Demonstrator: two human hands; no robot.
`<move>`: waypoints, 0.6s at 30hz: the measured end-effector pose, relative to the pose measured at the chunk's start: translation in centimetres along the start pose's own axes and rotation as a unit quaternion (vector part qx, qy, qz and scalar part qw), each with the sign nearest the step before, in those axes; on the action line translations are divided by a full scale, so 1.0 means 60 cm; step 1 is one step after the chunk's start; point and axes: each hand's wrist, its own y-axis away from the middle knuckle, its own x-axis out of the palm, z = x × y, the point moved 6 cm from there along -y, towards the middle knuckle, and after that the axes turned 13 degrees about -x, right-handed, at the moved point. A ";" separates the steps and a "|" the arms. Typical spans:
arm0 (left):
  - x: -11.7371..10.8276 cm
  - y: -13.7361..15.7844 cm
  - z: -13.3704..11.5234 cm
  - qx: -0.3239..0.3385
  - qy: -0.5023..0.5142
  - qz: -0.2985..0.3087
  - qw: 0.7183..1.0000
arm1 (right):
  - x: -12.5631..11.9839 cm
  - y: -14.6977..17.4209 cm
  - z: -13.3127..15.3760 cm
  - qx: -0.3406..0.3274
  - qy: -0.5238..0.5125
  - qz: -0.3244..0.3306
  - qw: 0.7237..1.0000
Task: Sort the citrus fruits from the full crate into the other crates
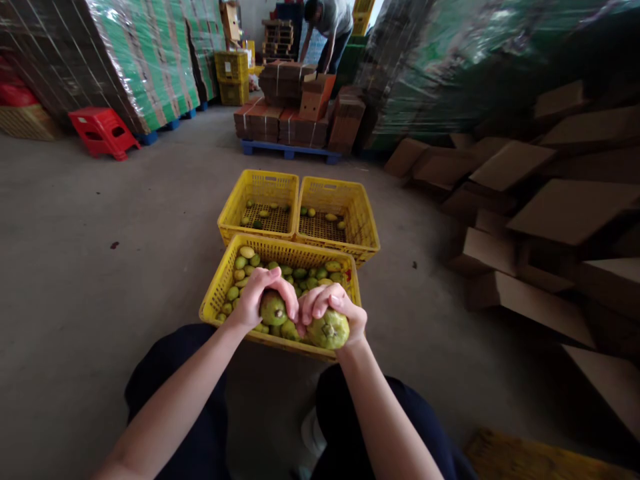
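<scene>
My left hand [267, 293] is closed around a round green fruit [273, 309] with a stem stub facing me. Beside it, my right hand [340, 305] grips a paler, lumpy yellow-green fruit [328, 329], its star-shaped end turned towards me. The kind of fruit is unclear. Both hands are close together, above the near side of a yellow plastic crate [213, 287]. Inside that crate lie many green and yellow fruits [247, 252], partly hidden by my hands.
Two more yellow crates [235, 193] [367, 213] stand just beyond, with several fruits on their floors. Flattened cartons [257, 120] sit on a blue pallet [290, 148], where a person [333, 27] bends over. Cardboard boxes [575, 207] pile up at right; a red stool [103, 130] stands left.
</scene>
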 end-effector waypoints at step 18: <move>0.003 0.005 -0.002 -0.004 -0.097 0.044 0.994 | 0.001 0.001 -0.005 0.031 0.026 0.029 0.999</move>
